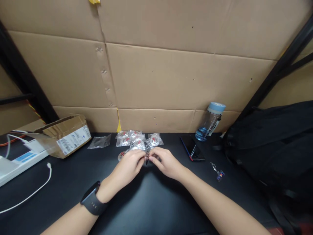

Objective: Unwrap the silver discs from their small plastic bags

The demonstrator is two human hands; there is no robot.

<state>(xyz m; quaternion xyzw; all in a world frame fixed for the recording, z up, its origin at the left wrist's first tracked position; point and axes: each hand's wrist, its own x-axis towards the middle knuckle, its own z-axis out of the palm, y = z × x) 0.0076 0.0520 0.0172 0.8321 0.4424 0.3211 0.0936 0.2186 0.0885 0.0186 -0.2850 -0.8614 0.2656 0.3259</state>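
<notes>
My left hand (133,163), on the arm with a dark watch (91,199), and my right hand (166,161) meet above the black table (149,205). Pinched between the fingertips of both is a small thin item (147,159), seen nearly edge-on and too small to identify. Just behind the hands lie several clear packets (126,140) holding round silvery pieces with red marks. Another such packet (154,139) is at their right. My left hand partly covers a round piece beside it.
An open cardboard box (70,137), a flat clear bag (99,142), a white power strip (26,160) and a white cable (36,192) are at left. A phone (192,148), bottle (209,122), keychain (220,175) and black backpack (276,153) are at right. Cardboard (158,78) stands behind.
</notes>
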